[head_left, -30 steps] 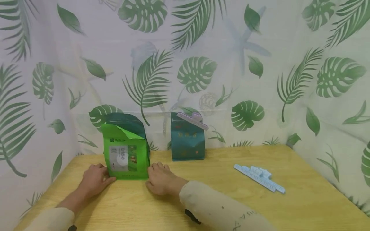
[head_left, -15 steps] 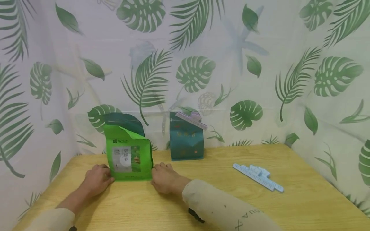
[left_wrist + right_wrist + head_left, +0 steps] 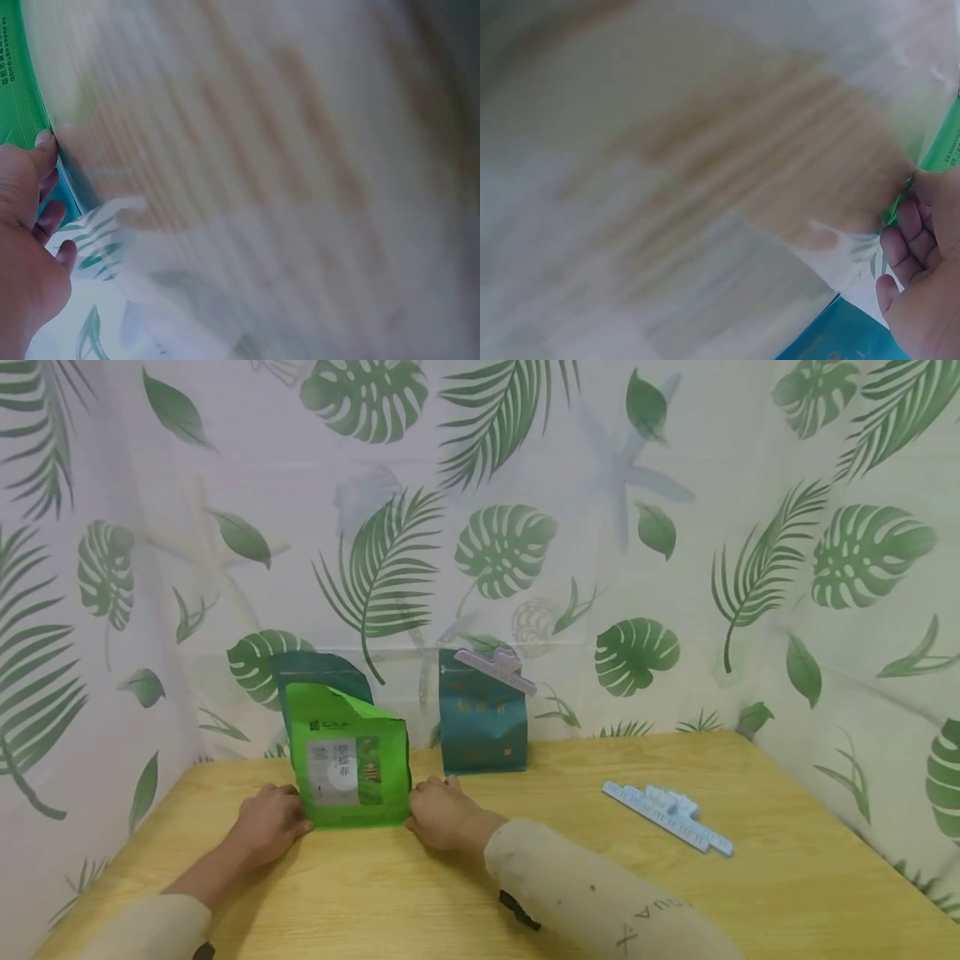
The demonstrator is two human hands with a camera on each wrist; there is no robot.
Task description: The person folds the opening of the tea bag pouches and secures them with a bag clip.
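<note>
A bright green tea pouch (image 3: 348, 814) stands upright on the table, its top right corner slanting down. At its lower left edge, my left hand (image 3: 272, 825) pinches it. The left wrist view shows that hand's thumb (image 3: 46, 139) on the green edge, fingers bent behind. On the opposite side my right hand (image 3: 444, 814) grips the lower right corner. In the right wrist view, curled fingers (image 3: 909, 229) meet the thumb at a bit of green. Partly hidden behind the green pouch is a dark teal pouch (image 3: 322, 668).
Further right, a smaller teal pouch (image 3: 483, 731) stands near the back wall with a light purple sealing clip (image 3: 495, 672) slanted across its top. Pale blue sealing clips (image 3: 663, 818) lie on the wooden table (image 3: 570, 827) at the right. A leaf-patterned cloth (image 3: 555, 468) surrounds the table.
Both hands have shifted right, sliding the green pouch a short way along the table. More of the left edge of the dark teal pouch behind it shows.
</note>
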